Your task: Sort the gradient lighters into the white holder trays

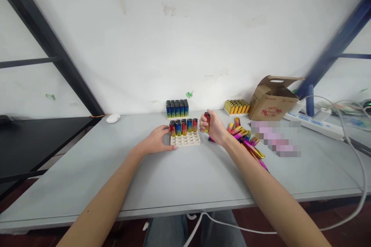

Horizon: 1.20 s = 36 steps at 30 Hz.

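My right hand (216,126) is closed around a lighter (206,122) with a red-to-yellow body and a dark top, held upright just right of a white tray (185,141). The tray has rows of round holes; lighters (184,128) with red or blue upper bodies stand in its back part, and its front holes are bare. My left hand (158,139) grips the tray's left side, thumb at the front corner and fingers by the back. Beneath and beyond my right wrist lies a loose pile of shiny lighters (246,139) in pink, gold, red and blue.
Behind the tray stands a block of blue-green lighters (177,109). Against the wall are a tray of yellow lighters (237,107) and an open cardboard box (271,102). A power strip (315,125) with white cables lies at right, a white mouse-like object (113,118) at left.
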Tool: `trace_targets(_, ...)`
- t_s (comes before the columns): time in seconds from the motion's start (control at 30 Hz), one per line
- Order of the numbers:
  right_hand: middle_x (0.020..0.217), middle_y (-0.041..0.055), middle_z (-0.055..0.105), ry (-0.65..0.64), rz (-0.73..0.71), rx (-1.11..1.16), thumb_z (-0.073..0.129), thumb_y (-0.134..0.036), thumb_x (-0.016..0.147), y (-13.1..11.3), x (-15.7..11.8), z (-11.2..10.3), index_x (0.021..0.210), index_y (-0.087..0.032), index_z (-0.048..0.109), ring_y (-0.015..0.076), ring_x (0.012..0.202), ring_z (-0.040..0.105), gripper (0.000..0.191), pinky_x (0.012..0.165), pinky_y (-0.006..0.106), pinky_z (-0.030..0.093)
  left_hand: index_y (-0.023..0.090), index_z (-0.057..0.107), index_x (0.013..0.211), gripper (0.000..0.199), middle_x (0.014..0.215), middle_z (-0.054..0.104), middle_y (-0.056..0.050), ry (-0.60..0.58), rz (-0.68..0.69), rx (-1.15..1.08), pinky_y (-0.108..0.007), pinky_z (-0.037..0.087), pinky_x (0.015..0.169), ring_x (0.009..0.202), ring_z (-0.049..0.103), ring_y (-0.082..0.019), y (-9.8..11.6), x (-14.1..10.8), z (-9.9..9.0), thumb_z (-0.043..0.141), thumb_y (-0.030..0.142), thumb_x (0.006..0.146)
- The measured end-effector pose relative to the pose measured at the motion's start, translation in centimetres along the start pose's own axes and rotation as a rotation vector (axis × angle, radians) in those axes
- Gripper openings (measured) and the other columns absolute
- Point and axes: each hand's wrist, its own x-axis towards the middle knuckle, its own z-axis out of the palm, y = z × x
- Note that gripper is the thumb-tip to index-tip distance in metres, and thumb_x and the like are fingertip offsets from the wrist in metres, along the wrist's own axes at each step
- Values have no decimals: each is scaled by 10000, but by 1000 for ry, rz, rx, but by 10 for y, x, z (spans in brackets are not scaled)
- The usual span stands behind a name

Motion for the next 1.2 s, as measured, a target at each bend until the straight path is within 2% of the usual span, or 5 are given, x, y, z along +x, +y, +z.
trace_targets(0.6,523,-64,238,17,-26,96,325,-406,894,-7,-6,8,637,-224,370,110,454,220,318,431,221,229,222,580,1330,783,1455,469,-120,5,3,-2,-460,377,1128,1348,434,-356,-2,0,2,686,685,706)
trace_targets(0.73,633,-33,457,27,-68,67,439,-432,870,-4,-5,8,759,-218,463,100,469,311,242,431,224,261,219,595,1310,763,1449,473,-125,12,4,5,-461,389,1118,1336,448,-360,0,0,1,691,676,707)
trace_targets(0.87,866,26,615,110,-199,-127,570,-455,842,2,-2,7,806,-218,525,140,676,539,244,579,260,432,223,597,1305,770,1436,484,-123,19,3,-3,-465,397,1112,1331,452,-366,-1,0,2,682,695,703)
trace_targets(1.0,909,35,646,121,-461,-570,647,-462,815,6,-4,5,867,-215,625,188,879,589,254,788,308,459,240,594,1303,754,1420,501,-114,28,16,-23,-471,392,1110,1319,464,-359,-3,0,3,691,683,700)
trace_targets(1.2,859,40,707,61,-531,-941,645,-327,831,11,-5,0,914,-221,699,191,785,622,145,707,320,460,218,586,1311,770,1423,498,-124,23,15,-3,-455,380,1118,1328,452,-358,-4,1,4,684,687,709)
